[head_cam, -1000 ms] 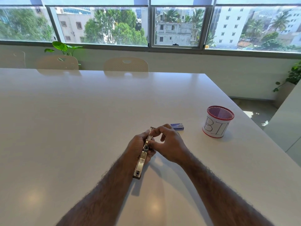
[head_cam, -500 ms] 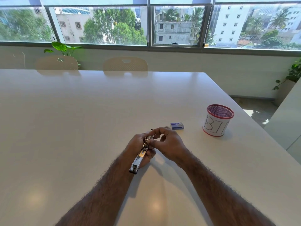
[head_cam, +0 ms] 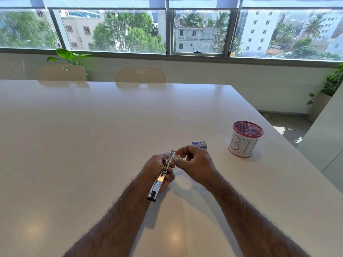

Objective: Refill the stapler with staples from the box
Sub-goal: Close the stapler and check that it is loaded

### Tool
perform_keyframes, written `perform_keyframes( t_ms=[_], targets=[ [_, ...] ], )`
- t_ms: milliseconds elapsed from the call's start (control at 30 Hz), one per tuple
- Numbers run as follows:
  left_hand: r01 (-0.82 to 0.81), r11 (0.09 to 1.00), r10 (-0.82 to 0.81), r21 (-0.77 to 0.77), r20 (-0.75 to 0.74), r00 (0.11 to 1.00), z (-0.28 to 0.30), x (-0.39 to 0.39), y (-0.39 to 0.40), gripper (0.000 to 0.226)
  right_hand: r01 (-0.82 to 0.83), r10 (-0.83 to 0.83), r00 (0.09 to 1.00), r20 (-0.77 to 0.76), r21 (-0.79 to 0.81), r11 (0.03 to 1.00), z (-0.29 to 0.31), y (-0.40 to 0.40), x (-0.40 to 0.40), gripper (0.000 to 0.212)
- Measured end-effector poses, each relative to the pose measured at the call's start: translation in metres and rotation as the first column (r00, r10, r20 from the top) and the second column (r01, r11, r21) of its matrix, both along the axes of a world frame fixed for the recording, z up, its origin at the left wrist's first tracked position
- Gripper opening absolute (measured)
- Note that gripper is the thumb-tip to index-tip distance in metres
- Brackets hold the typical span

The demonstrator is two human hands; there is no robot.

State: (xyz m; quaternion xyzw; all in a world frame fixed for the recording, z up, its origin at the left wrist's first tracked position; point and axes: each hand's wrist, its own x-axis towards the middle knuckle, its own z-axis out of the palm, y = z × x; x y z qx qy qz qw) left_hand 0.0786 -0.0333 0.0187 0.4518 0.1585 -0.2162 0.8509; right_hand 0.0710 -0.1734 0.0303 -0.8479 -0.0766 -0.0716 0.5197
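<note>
The left hand (head_cam: 157, 168) is closed around the stapler (head_cam: 161, 176), gripping it by its far half, with the fingers wrapped over the metal body. The stapler runs lengthwise away from the person, tilted a little; its near end sticks out past the heel of the hand, over the wrist, and its far tip shows above the knuckles. The right hand (head_cam: 196, 165) sits just beside it on the right, fingers curled loosely inward, thumb and forefinger meeting at the stapler's far end. Whether anything is pinched between them cannot be told.

Both hands are above the white table (head_cam: 92, 136), nearer its right edge than its left and toward the near side. Just beyond the right hand's knuckles, close but apart from it, the small blue box of staples (head_cam: 200, 144) lies flat on the table. Further right, near the table's right edge, stands a red mesh cup (head_cam: 245, 140) wrapped in white paper with "BIN" handwritten on it.
</note>
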Motion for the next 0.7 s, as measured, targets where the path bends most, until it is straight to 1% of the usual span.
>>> perform_keyframes(
  t_ms=[67,200,400,533,700],
  targets=[
    [-0.008,1.000,0.008,0.010,0.016,1.000,0.0005,-0.0006,-0.0009,0.021,-0.021,0.022,1.000,-0.021,0.015,1.000,-0.0019,0.0036,-0.0006,0.017],
    [-0.006,0.999,0.004,0.043,0.050,0.999,0.0028,-0.0026,-0.0020,0.021,-0.056,0.055,0.998,-0.027,-0.024,0.998,-0.0072,0.0088,-0.0010,0.021],
    [0.002,0.998,-0.007,0.069,0.065,0.998,0.0036,-0.0034,-0.0022,0.018,-0.061,0.061,0.998,0.004,0.009,0.998,-0.0070,0.0074,0.0005,0.017],
    [-0.012,0.996,0.007,0.089,0.057,0.998,0.0039,-0.0035,-0.0035,0.022,-0.067,0.066,0.998,-0.008,-0.057,0.996,-0.0084,0.0076,0.0015,0.020],
    [-0.015,0.993,0.009,0.116,0.058,0.998,0.0039,-0.0042,-0.0046,0.022,-0.080,0.076,0.996,-0.046,-0.105,0.991,-0.0058,0.0055,0.0014,0.017]
  ],
)
